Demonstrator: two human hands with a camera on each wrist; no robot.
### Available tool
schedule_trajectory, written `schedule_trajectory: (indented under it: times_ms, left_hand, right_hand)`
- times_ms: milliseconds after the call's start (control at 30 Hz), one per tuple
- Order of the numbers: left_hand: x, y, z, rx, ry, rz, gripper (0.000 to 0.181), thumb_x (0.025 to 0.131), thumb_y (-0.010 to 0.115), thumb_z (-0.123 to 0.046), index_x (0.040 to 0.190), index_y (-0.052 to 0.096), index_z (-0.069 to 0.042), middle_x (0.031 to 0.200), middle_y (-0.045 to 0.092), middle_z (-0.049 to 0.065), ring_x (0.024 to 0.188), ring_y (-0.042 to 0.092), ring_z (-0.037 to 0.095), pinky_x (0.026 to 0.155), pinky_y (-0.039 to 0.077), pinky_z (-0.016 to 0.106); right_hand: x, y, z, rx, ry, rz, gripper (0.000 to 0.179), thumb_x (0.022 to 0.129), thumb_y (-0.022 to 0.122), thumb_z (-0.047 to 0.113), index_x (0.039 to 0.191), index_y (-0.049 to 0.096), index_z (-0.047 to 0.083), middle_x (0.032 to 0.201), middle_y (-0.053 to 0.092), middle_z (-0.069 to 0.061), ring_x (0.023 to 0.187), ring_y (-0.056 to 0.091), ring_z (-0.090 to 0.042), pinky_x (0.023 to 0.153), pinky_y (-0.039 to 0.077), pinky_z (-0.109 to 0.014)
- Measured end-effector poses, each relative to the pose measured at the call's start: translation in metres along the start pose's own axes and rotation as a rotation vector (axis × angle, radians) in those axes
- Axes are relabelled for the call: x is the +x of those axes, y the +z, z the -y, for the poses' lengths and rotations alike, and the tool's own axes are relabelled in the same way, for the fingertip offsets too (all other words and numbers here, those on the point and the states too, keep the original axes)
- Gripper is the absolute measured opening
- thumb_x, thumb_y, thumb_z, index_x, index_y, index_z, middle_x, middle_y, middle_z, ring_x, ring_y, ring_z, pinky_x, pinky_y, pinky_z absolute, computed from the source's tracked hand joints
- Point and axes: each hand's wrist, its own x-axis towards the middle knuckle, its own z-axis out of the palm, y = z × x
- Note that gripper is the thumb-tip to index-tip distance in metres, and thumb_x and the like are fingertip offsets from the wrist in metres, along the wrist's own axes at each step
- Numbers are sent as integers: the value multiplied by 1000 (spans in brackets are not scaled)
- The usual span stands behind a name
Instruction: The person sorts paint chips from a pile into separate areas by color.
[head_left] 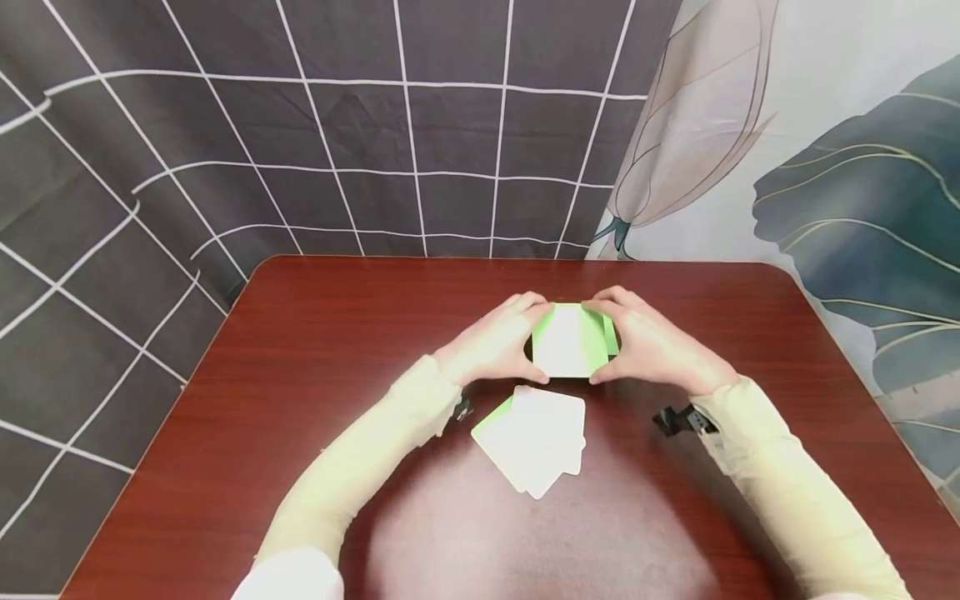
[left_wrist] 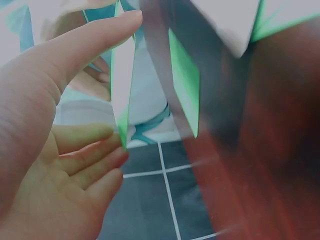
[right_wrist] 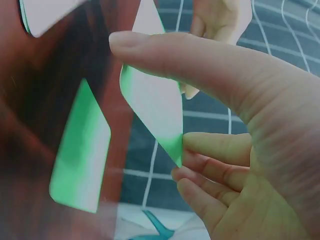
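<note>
A square white card with green edges (head_left: 570, 343) is held between both hands, above the table. My left hand (head_left: 501, 342) grips its left side, thumb at the near corner and fingers at the far one. On the opposite side my right hand (head_left: 654, 343) grips it the same way. In the right wrist view the held card (right_wrist: 152, 102) appears tilted, with the thumb across it. A second green-and-white card (right_wrist: 82, 155) lies on the table below, mostly hidden under the held card in the head view. Nearer the body, several overlapping cards (head_left: 536, 437) are fanned out.
The brown wooden table (head_left: 337, 333) has rounded far corners. Behind it hangs a dark grey curtain (head_left: 360, 125) with white grid lines, and a leaf-patterned cloth (head_left: 847, 208) hangs at the right. A small black device (head_left: 682, 421) is at the right wrist.
</note>
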Motion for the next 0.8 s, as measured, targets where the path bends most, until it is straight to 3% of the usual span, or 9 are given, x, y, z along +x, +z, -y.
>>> schedule_trajectory:
  times_ms: [233, 400, 600, 800]
  left_hand:
    - [39, -18, 7, 22, -19, -2, 100, 72, 92, -41, 149, 45, 3, 143, 48, 11, 129, 45, 25, 111, 33, 25]
    - [60, -20, 10, 46, -35, 12, 99, 73, 92, -41, 148, 46, 4, 141, 49, 12, 128, 46, 25, 110, 34, 25]
    - [76, -6, 20, 29, -86, 50, 99, 71, 93, -41, 147, 48, 4, 137, 51, 12, 123, 49, 23, 105, 38, 23]
    - [81, 14, 22, -3, -114, 110, 95, 71, 94, -38, 144, 50, 4, 135, 53, 12, 121, 51, 24, 103, 39, 23]
  right_hand:
    - [24, -23, -20, -12, 49, 15, 95, 57, 100, 17, 137, 56, -9, 131, 50, -21, 115, 52, -38, 96, 46, -51]
    - [36, -33, -30, -28, 96, 52, 91, 59, 98, 15, 136, 56, -8, 131, 49, -22, 111, 53, -38, 92, 48, -49]
    - [45, -30, -38, -41, 119, 104, 88, 61, 95, 13, 135, 55, -12, 129, 49, -25, 111, 52, -41, 93, 47, -51]
    - [44, -8, -59, -5, 121, 150, 88, 60, 95, 15, 133, 56, -13, 132, 49, -27, 115, 51, -40, 99, 45, -52]
